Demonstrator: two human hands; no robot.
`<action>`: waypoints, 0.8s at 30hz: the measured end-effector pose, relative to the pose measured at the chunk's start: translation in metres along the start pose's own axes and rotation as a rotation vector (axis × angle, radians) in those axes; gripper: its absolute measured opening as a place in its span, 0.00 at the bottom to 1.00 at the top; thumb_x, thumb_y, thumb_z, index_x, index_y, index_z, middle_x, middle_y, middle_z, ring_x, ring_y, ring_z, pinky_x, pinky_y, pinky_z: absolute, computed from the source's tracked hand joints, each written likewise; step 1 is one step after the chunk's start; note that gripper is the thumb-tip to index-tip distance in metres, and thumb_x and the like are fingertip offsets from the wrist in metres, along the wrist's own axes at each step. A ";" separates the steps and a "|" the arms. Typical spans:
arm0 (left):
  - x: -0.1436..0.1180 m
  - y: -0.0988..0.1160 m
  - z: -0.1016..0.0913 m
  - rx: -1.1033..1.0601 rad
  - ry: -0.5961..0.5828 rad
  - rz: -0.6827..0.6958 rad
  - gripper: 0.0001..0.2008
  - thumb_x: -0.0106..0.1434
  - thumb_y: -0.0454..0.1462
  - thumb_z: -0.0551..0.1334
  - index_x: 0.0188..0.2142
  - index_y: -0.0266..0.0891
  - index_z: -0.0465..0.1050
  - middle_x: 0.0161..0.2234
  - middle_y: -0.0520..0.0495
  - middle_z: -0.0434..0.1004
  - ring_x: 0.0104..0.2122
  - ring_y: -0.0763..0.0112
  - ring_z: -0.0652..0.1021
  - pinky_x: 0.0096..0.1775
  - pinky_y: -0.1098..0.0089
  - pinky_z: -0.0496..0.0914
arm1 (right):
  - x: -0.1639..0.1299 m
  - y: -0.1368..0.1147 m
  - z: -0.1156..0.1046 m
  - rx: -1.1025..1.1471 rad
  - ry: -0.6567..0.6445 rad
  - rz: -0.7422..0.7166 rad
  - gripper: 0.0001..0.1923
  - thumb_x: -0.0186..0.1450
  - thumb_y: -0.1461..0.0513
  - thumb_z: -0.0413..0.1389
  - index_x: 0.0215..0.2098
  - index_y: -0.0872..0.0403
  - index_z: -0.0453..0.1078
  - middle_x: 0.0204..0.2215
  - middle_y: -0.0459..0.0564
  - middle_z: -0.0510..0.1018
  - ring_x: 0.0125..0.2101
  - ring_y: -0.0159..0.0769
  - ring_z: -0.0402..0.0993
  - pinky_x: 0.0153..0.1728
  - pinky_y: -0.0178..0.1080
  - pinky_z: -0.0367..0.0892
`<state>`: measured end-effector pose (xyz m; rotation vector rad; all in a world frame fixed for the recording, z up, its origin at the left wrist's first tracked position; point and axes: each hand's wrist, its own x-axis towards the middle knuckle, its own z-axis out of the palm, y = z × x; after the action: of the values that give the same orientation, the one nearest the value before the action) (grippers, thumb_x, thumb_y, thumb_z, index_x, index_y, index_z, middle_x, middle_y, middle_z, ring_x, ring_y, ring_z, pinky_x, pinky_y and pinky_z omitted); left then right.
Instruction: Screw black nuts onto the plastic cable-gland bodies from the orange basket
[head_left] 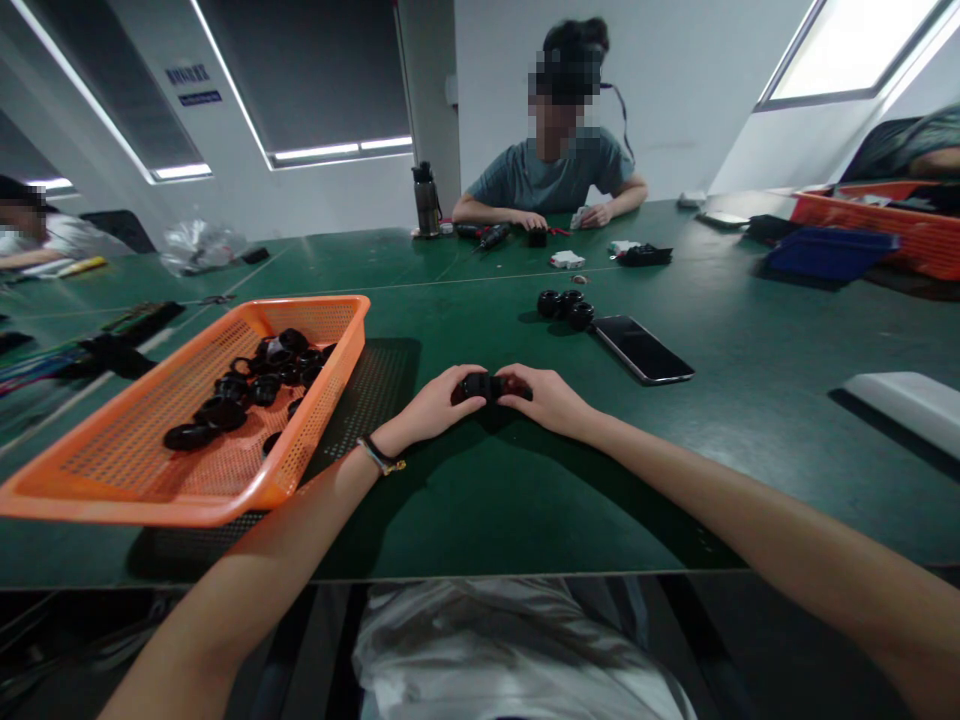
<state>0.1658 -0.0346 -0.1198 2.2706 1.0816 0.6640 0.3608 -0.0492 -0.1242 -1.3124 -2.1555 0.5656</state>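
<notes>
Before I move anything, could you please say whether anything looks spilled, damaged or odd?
Nothing stands out: black parts lie inside the orange basket, the phone lies flat, and the left hand and right hand hold a dark piece.

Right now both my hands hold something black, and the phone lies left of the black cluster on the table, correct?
Not quite: the head view shows the phone to the right of the black cluster on the table. Your left hand and right hand do hold something black.
</notes>
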 end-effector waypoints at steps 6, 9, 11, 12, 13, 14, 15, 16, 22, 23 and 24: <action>0.000 0.001 -0.001 0.011 -0.006 -0.005 0.20 0.57 0.38 0.58 0.50 0.39 0.63 0.49 0.43 0.69 0.48 0.63 0.71 0.50 0.61 0.65 | -0.001 0.000 -0.001 -0.012 0.001 -0.002 0.12 0.58 0.65 0.56 0.41 0.55 0.68 0.31 0.48 0.77 0.31 0.35 0.73 0.35 0.39 0.67; 0.000 0.002 -0.001 0.010 -0.008 -0.007 0.20 0.57 0.38 0.58 0.50 0.39 0.63 0.50 0.43 0.69 0.48 0.63 0.71 0.50 0.61 0.65 | -0.001 -0.001 -0.001 -0.014 -0.008 0.004 0.12 0.59 0.64 0.56 0.42 0.56 0.68 0.32 0.49 0.77 0.32 0.35 0.73 0.35 0.39 0.67; 0.000 0.002 -0.001 0.007 -0.011 -0.010 0.20 0.58 0.38 0.58 0.50 0.38 0.63 0.50 0.43 0.68 0.48 0.63 0.71 0.50 0.61 0.65 | -0.001 -0.002 -0.002 -0.018 -0.017 0.014 0.12 0.59 0.65 0.56 0.42 0.56 0.68 0.32 0.49 0.77 0.32 0.35 0.73 0.36 0.39 0.67; 0.000 0.002 -0.001 0.006 -0.014 -0.011 0.20 0.58 0.38 0.58 0.50 0.38 0.63 0.50 0.42 0.68 0.48 0.63 0.71 0.50 0.61 0.65 | -0.001 -0.003 -0.002 -0.021 -0.023 0.018 0.13 0.59 0.65 0.56 0.42 0.57 0.68 0.32 0.50 0.77 0.32 0.35 0.73 0.36 0.39 0.67; 0.000 0.002 -0.001 0.005 -0.016 -0.011 0.20 0.58 0.38 0.58 0.50 0.38 0.63 0.50 0.42 0.68 0.48 0.63 0.71 0.50 0.61 0.65 | -0.001 -0.003 -0.003 -0.023 -0.028 0.021 0.13 0.59 0.65 0.55 0.42 0.57 0.68 0.32 0.50 0.77 0.32 0.35 0.73 0.36 0.39 0.67; 0.000 0.002 -0.001 0.004 -0.016 -0.011 0.20 0.58 0.38 0.58 0.50 0.38 0.63 0.50 0.42 0.68 0.48 0.63 0.71 0.50 0.61 0.65 | -0.001 -0.004 -0.003 -0.024 -0.029 0.021 0.12 0.59 0.65 0.55 0.43 0.57 0.68 0.32 0.50 0.77 0.32 0.35 0.73 0.36 0.39 0.67; 0.000 0.002 -0.002 0.004 -0.015 -0.011 0.20 0.58 0.38 0.58 0.50 0.38 0.63 0.50 0.42 0.68 0.48 0.63 0.71 0.50 0.61 0.65 | -0.001 -0.004 -0.003 -0.024 -0.030 0.022 0.12 0.59 0.65 0.55 0.43 0.57 0.68 0.32 0.50 0.77 0.32 0.35 0.73 0.36 0.39 0.67; 0.000 0.002 -0.002 0.004 -0.013 -0.012 0.20 0.58 0.38 0.58 0.50 0.38 0.63 0.50 0.42 0.68 0.48 0.63 0.71 0.50 0.61 0.65 | -0.001 -0.005 -0.003 -0.023 -0.030 0.021 0.12 0.59 0.65 0.55 0.43 0.57 0.67 0.33 0.50 0.77 0.33 0.35 0.73 0.36 0.40 0.67; 0.000 0.002 -0.002 0.006 -0.017 -0.015 0.20 0.58 0.38 0.58 0.51 0.38 0.63 0.50 0.42 0.68 0.48 0.63 0.70 0.50 0.61 0.65 | -0.002 -0.004 -0.003 -0.014 -0.028 0.013 0.12 0.60 0.65 0.55 0.42 0.56 0.67 0.33 0.50 0.77 0.33 0.35 0.73 0.36 0.39 0.67; 0.000 0.002 -0.001 0.004 -0.018 -0.013 0.20 0.58 0.38 0.58 0.51 0.38 0.63 0.50 0.42 0.68 0.48 0.63 0.70 0.50 0.61 0.65 | -0.001 -0.004 -0.003 -0.016 -0.029 0.012 0.11 0.60 0.65 0.54 0.42 0.56 0.68 0.33 0.50 0.77 0.33 0.35 0.73 0.35 0.39 0.67; 0.000 0.002 -0.001 0.001 -0.018 -0.012 0.20 0.58 0.38 0.58 0.51 0.38 0.63 0.50 0.42 0.68 0.48 0.63 0.70 0.50 0.61 0.65 | -0.001 -0.004 -0.002 -0.020 -0.030 0.011 0.11 0.60 0.65 0.55 0.42 0.56 0.68 0.33 0.50 0.77 0.33 0.35 0.73 0.35 0.39 0.67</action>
<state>0.1662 -0.0351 -0.1178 2.2655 1.0865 0.6375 0.3603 -0.0520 -0.1203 -1.3352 -2.1845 0.5737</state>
